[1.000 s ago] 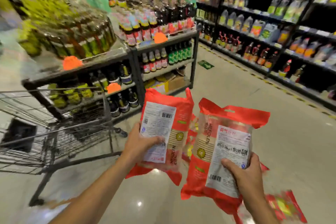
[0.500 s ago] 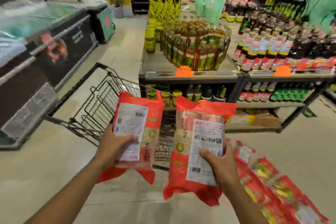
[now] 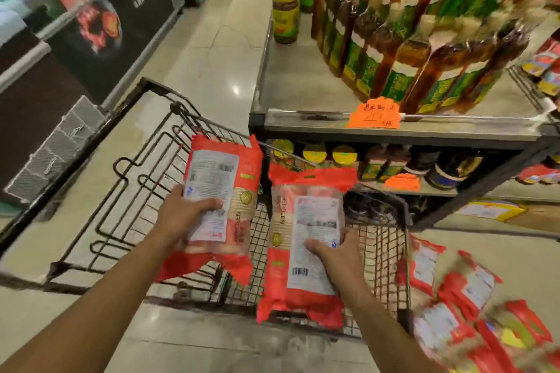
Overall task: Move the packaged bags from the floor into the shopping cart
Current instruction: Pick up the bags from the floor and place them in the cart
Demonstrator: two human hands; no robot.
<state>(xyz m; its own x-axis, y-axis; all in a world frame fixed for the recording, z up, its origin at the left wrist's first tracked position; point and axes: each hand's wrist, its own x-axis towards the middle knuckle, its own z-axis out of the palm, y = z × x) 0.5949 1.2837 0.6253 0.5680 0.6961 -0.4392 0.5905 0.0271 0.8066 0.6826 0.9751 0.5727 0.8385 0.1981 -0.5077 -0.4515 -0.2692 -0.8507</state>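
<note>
My left hand (image 3: 185, 215) grips a red packaged bag (image 3: 225, 188) with a white label, held over the wire shopping cart (image 3: 142, 166). My right hand (image 3: 336, 257) grips a second red packaged bag (image 3: 303, 221) the same way, above the cart's near right part. Both bags hang upright above the basket, label side facing me. Several more red bags (image 3: 463, 306) lie in a blurred pile on the floor at the lower right, beside the cart.
A metal display shelf (image 3: 303, 94) with oil bottles (image 3: 403, 48) and yellow-lidded jars (image 3: 285, 12) stands just beyond the cart on the right. A dark chest freezer (image 3: 100, 24) runs along the left. Pale tiled floor (image 3: 218, 48) forms an aisle between them.
The view has swung left and down, and both hands have carried their bags from beside the cart to over its basket. The floor pile now sits at the lower right.
</note>
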